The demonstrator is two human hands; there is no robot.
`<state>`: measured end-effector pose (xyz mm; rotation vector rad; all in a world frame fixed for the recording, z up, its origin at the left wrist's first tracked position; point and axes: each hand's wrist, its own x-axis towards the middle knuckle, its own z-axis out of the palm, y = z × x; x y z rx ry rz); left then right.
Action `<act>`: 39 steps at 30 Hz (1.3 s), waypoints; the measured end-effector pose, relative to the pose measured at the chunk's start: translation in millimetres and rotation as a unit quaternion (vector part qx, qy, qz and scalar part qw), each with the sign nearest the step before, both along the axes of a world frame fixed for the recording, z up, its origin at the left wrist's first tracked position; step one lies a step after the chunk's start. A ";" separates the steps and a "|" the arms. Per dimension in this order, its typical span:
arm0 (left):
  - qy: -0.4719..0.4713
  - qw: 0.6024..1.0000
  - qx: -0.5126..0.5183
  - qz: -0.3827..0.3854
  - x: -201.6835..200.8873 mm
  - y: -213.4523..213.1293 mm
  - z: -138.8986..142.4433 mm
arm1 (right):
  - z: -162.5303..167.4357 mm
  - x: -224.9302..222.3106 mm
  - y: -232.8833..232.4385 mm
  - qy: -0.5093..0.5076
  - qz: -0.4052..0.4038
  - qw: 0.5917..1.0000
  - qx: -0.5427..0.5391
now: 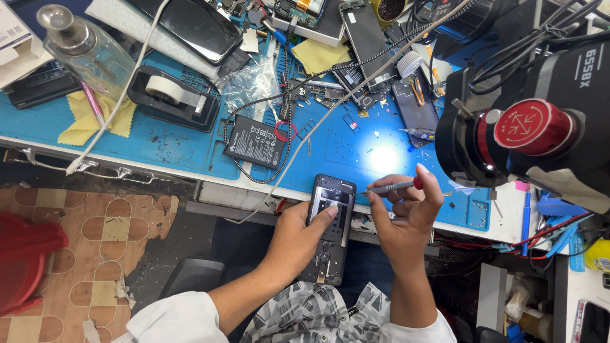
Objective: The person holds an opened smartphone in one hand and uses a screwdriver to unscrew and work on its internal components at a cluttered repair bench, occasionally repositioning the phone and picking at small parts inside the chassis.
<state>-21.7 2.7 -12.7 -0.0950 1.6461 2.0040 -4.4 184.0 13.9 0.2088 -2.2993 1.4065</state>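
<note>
1. The left hand (295, 244) is cradling an opened phone (330, 225) from below, fingers curled round its left edge and the thumb lying across its upper middle; the phone is being held off the bench (159, 143), just in front of its near edge and over the lap, probably so it is sitting steady and tilted up toward the eyes

2. The right hand (406, 219) is pinching a thin screwdriver (391, 187) with a red end, fingers closed tight around the shaft; the tip is pointing left and meeting the phone's upper right edge, a grip that looks suited to fine, light turning

3. A bright spot of light is falling on the blue mat just beyond the hands, near a black microscope (527, 136) with a red knob, so the work is being done close to the lit area

4. A loose battery (255, 141) is lying face up on the mat beyond the phone, with a braided cable looping around it, well apart from both hands

5. The screwdriver tip is too small to read, so whether it is seated in a screw cannot be told; the phone's lower end is being hidden by the left wrist and sleeve, and its inner parts are too dark to make out
</note>
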 end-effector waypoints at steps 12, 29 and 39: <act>-0.025 0.999 0.022 -0.004 -1.1 0.0 1.4 | -12.1 -16.6 5.1 0.038 -0.024 0.997 -0.056; -0.033 0.999 0.007 -0.005 -2.5 -1.3 5.1 | -12.0 0.6 -2.3 0.010 0.007 0.998 -0.058; -0.026 1.000 -0.004 -0.007 -1.9 -0.1 3.1 | -11.8 0.8 -1.8 0.014 0.002 0.998 -0.064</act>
